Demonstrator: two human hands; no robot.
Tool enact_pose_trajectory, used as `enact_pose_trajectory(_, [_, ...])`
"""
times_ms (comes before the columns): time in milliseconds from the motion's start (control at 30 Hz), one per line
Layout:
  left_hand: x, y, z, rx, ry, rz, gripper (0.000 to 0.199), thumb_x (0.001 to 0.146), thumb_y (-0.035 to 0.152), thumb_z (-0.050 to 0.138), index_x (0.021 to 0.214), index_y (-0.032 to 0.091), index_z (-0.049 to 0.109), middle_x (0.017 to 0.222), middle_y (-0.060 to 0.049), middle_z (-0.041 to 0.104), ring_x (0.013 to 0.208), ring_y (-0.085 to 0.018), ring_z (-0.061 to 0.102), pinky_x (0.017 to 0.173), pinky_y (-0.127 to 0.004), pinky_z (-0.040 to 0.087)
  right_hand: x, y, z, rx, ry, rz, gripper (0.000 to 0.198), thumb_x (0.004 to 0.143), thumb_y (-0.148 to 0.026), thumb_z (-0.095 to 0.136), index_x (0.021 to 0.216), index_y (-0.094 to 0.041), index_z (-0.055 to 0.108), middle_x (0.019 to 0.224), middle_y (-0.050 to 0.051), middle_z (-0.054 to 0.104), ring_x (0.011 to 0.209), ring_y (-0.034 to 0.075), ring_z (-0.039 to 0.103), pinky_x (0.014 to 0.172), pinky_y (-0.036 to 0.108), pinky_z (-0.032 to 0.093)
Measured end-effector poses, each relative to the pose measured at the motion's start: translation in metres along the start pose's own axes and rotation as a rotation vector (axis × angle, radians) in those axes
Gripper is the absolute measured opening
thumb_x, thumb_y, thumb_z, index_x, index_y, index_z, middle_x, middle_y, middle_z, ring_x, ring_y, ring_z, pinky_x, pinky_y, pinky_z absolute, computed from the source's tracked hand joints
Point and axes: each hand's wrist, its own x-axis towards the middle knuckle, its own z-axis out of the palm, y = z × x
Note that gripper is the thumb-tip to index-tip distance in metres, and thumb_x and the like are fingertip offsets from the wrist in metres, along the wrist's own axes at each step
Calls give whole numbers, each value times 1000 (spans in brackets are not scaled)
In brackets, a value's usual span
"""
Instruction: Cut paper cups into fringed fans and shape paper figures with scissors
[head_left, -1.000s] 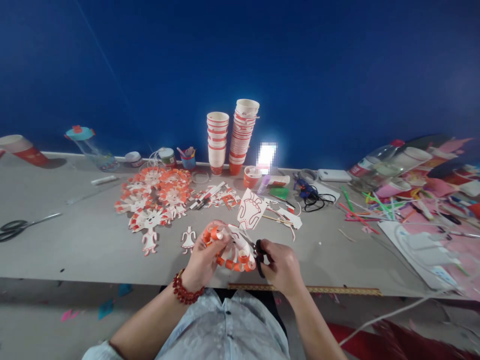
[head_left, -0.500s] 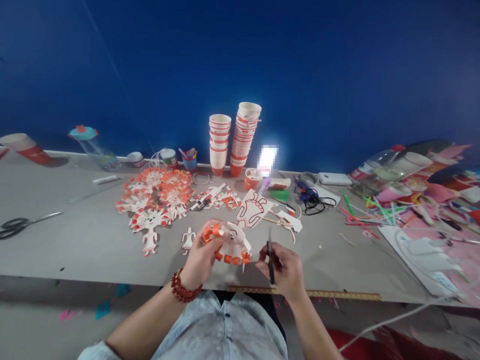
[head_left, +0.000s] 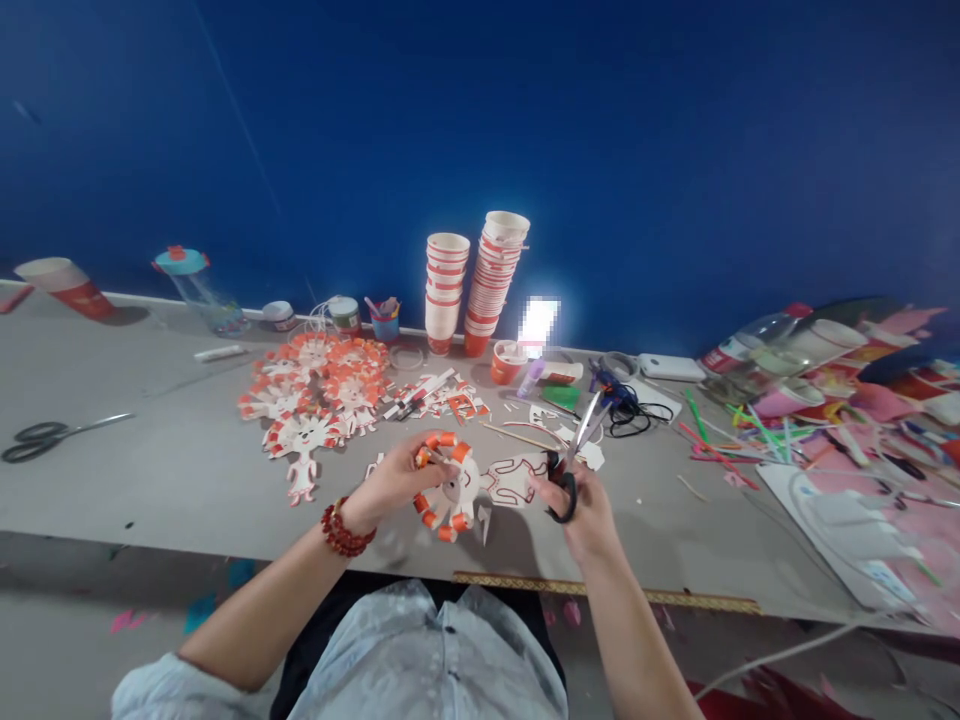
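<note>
In the head view, the left hand is pinching the orange-curled edge of a paper figure above the bench, its drawn body extending toward the right hand, which is gripping black-handled scissors.

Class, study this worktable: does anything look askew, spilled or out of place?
Yes. The taller cup stack leans right, while the shorter stack beside it stands nearly upright. Pink scraps and blue scraps lie on the floor, below the table, as if dropped.
</note>
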Motion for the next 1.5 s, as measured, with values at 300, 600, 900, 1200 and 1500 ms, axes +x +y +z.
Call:
enact_pose_trajectory(300, [-7, -33, 4, -697, 73, 63, 39, 75, 54, 66, 98, 23, 72, 94, -7, 73, 91, -25, 67, 85, -41, 53, -15, 23, 38, 397, 269, 168, 35, 63, -30, 81, 63, -20, 47, 48, -10, 45, 36, 4, 33, 35, 17, 30])
enact_pose_trajectory(600, [-7, -68, 48, -341, 15, 245, 35, 82, 31, 70, 115, 24, 64, 122, -8, 65, 113, -24, 57, 96, -36, 45, -36, 37, 79, 453, 375, 130, 34, 65, -36, 83, 72, -18, 54, 51, -8, 50, 40, 6, 40, 37, 17, 35])
enact_pose_trajectory(900, [-6, -57, 42, 0, 152, 342, 15, 90, 29, 59, 95, 16, 63, 85, -3, 64, 77, -15, 58, 73, -26, 47, -41, 47, 67, 375, 207, -3, 25, 75, -33, 78, 84, -18, 59, 54, -8, 52, 43, 7, 43, 40, 17, 36])
enact_pose_trajectory(1200, [-13, -41, 37, 48, 38, 259, 17, 89, 33, 59, 95, 17, 55, 80, -1, 60, 57, -11, 59, 54, -26, 53, -42, 45, 54, 229, 93, -12, 23, 78, -36, 74, 83, -19, 59, 65, -1, 64, 46, 8, 44, 42, 19, 34])
enact_pose_trajectory(1500, [-14, -25, 25, 20, 49, 278, 14, 89, 29, 59, 94, 17, 54, 75, 2, 58, 44, -6, 55, 44, -19, 47, -61, 22, 29, -10, -467, 92, 48, 77, -62, 66, 73, -15, 62, 63, 4, 62, 58, 16, 55, 54, 25, 40])
